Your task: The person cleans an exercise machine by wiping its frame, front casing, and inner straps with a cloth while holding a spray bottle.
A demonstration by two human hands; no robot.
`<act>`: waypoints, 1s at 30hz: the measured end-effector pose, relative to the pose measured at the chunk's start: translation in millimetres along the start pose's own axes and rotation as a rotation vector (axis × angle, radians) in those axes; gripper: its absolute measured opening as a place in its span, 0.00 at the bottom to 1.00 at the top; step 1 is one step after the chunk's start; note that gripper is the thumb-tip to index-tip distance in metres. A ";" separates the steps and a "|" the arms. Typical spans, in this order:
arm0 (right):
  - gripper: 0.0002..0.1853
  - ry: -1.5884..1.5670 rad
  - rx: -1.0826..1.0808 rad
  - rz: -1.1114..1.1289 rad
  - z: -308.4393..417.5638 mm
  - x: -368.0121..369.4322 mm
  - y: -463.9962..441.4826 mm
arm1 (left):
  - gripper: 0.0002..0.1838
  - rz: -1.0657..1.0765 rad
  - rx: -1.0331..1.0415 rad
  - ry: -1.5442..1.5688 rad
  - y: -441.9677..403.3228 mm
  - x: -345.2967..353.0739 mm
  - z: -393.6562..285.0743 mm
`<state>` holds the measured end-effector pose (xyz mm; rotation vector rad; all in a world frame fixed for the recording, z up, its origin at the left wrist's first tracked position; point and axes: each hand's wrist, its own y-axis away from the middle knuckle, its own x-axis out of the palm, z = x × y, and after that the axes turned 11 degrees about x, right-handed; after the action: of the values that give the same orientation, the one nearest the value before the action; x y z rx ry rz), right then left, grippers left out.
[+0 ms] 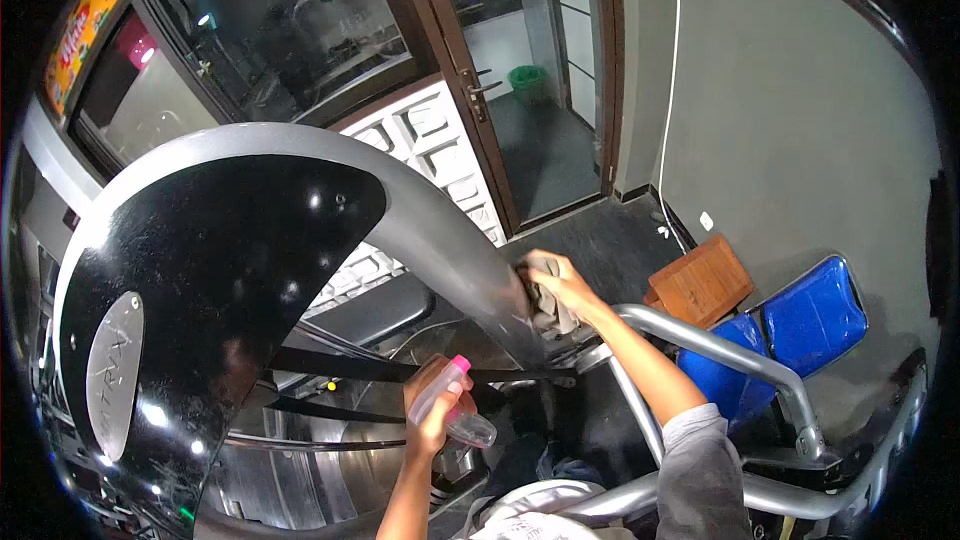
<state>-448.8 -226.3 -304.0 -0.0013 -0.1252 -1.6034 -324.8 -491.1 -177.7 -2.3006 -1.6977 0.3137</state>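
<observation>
The exercise machine frame [440,230] is arching in front of us as a thick silver-grey tube, curving down to our right hand [567,288], where we are pressing a bunched grey-beige cloth [548,312] against its lower end. Our right fingers are gripping that cloth; our left hand [430,424] is wrapping round a translucent plastic bottle [472,429] with a pink cap [461,363], which we are holding at a tilt. We are judging the work to be under way: the cloth is covering one short stretch of tube, but nothing is showing us where it has passed, so we are unable to tell how much is done or left. Pale specks are showing on the black panel [240,260] inside the arch.

The tube is looking smooth and satiny, while the panel is gleaming like polished plastic and mirroring lights. An oval metallic badge [115,375] is carrying letters that are ending in "TRIX". The cloth is rumpling into soft creases. To the right, rounded silver handrails [725,348] are bending past our arm, and shiny blue seat pads [815,312] are lying beyond, near a wood-grained box [705,282].
</observation>
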 end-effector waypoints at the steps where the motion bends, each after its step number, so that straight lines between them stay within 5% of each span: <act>1: 0.16 -0.106 0.170 0.084 1.9 -5.0 10.3 | 0.18 0.006 -0.004 0.007 -0.9 0.2 2.4; 8: 0.10 -0.148 -0.076 0.008 102.3 35.8 21.4 | 0.18 0.068 0.118 -0.190 -4.3 9.4 6.1; 10: 0.08 -0.144 -0.158 -0.005 116.8 46.9 25.2 | 0.18 -0.057 0.033 -0.152 2.2 11.5 13.7; 12: 0.08 -0.184 -0.317 -0.190 109.8 58.2 33.9 | 0.19 -0.068 0.043 -0.170 3.1 10.0 17.1; 15: 0.08 -0.223 -0.134 -0.156 63.1 47.5 57.3 | 0.21 -0.063 0.083 -0.240 3.2 6.3 25.1; 18: 0.13 0.026 -0.374 -0.245 -0.1 33.3 64.3 | 0.21 -0.038 0.121 -0.309 1.7 7.4 24.8; 22: 0.13 -0.096 -0.220 -0.311 -17.2 44.2 70.6 | 0.20 -0.030 0.141 -0.326 -1.0 10.4 22.0; 30: 0.17 0.297 -0.816 -0.391 105.0 62.6 54.8 | 0.17 -0.110 0.097 -0.305 -2.2 17.6 23.9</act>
<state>-404.7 -281.9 -190.4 -0.3883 0.8048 -1.9216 -329.4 -471.7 -199.7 -2.1659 -1.8933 0.7394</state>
